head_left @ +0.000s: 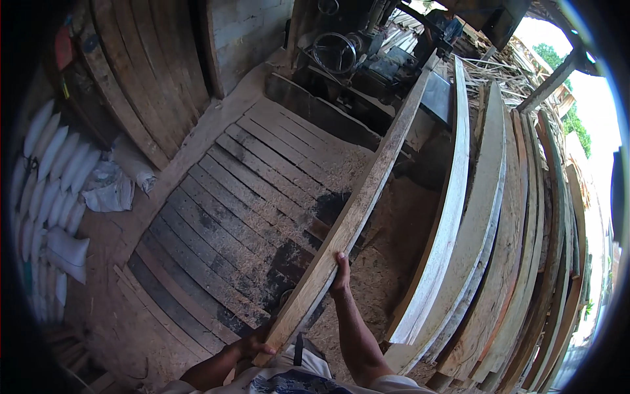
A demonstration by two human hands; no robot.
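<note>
The sawn timber beam point(367, 190) extends from the person's waist toward the machine point(387, 65) with the spoked handwheel; whether its far end is supported cannot be told. Treat it as rigid, heavy and front-loaded, unlikely to break; the rough faces should give good friction but may splinter.

Grip points: the left hand point(252, 345) grasps the near end, thumb on top; the right hand point(341, 272) grasps the right edge farther along, its fingers mostly hidden beneath. A wider hand spacing would improve leverage.

Edges: on the right, the pale plank point(449, 217) restricts sideways swing. Wider room lies left, above the slatted wooden floor point(220, 187), where gaps and sawdust call for careful footing.
</note>
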